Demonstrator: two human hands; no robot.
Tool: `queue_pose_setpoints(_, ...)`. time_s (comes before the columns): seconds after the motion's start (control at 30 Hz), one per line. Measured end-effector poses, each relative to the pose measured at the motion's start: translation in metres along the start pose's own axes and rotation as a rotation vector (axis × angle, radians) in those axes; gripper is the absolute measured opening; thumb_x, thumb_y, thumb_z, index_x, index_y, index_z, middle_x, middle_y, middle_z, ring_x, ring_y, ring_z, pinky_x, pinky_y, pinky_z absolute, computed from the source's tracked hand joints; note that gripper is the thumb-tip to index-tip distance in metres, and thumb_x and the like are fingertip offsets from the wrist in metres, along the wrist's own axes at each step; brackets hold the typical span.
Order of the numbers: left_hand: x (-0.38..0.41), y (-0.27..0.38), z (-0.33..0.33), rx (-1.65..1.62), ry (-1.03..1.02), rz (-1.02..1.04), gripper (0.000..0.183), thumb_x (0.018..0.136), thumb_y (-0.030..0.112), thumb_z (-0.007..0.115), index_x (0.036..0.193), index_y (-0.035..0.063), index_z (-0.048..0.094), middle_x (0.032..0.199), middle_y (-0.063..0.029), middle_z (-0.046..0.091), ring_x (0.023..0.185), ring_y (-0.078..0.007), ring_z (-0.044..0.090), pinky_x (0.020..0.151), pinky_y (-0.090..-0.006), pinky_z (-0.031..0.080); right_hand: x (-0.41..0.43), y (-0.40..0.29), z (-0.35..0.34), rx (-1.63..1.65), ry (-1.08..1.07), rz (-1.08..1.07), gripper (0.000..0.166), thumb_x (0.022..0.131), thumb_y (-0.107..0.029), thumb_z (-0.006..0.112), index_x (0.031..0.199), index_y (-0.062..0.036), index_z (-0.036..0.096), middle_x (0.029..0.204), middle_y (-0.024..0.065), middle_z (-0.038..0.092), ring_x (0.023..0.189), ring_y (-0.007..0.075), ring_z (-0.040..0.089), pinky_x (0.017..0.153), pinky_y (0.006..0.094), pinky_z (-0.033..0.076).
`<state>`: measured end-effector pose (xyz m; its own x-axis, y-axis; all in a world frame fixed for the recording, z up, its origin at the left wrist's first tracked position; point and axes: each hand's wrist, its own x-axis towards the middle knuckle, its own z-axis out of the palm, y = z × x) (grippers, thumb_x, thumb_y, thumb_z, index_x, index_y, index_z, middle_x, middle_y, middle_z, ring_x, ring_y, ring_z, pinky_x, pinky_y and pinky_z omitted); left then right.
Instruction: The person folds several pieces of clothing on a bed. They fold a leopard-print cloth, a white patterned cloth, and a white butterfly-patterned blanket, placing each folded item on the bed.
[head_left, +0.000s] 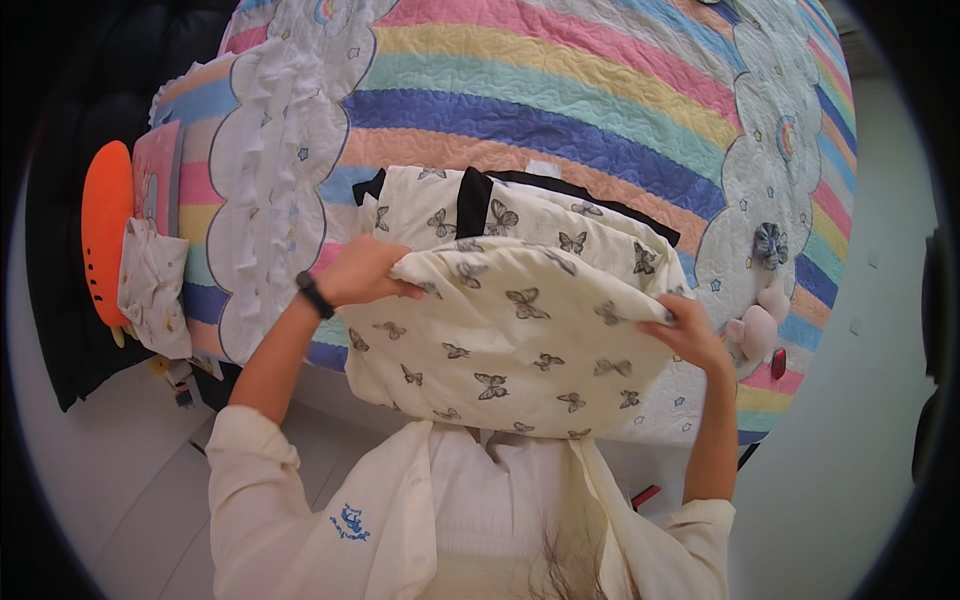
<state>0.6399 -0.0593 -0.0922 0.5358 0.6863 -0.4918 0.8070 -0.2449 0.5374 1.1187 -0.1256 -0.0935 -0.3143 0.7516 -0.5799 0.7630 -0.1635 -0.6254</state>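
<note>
A cream garment (517, 330) printed with grey butterflies spans the space between my two hands. My left hand (377, 271) pinches one corner of its raised fold, thumb on top. At the opposite corner my right hand (681, 324) grips the cloth between thumb and fingers. The near part hangs down in front of my body, past the bed's edge. Behind the fold, more of the same cloth lies on the bed, with a black band (474, 202) across it and black trim (592, 196) along its far edge. What lies under the raised part is hidden.
A rainbow-striped quilt (540, 105) covers the bed. To the left are an orange plush toy (107, 225), a pink book-like item (159, 176) and a small white cloth (154, 289). On the right lie a grey scrunchie (769, 246), a pale pink plush (757, 330) and a red object (779, 364).
</note>
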Motion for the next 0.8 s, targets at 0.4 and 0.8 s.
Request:
queue_pose_setpoints(0.4,0.141,0.007,0.043,0.265,0.421,0.323,0.083,0.066,0.061,0.072,0.126,0.0071,0.053,0.113,-0.0155,0.061,0.119,-0.0291,0.049,0.106,-0.0532,0.024,0.108,0.009,0.034,-0.526,0.668,-0.231,0.068,0.067,-0.038,0.081,0.118,-0.0020,0.055,0.111,0.0165,0.060,0.108,0.0310,0.054,0.091,0.0459,0.039)
queue_pose_setpoints(0.8,0.023,0.019,0.029,0.298,0.199,0.373,0.024,0.067,0.028,0.072,0.067,0.0121,0.054,0.058,-0.0045,0.054,0.056,-0.0228,0.058,0.050,-0.0374,0.043,0.058,-0.010,0.040,-0.267,0.371,-0.345,0.031,0.076,-0.031,0.073,0.073,-0.0055,0.056,0.066,0.0078,0.056,0.065,0.0281,0.056,0.060,0.0410,0.042)
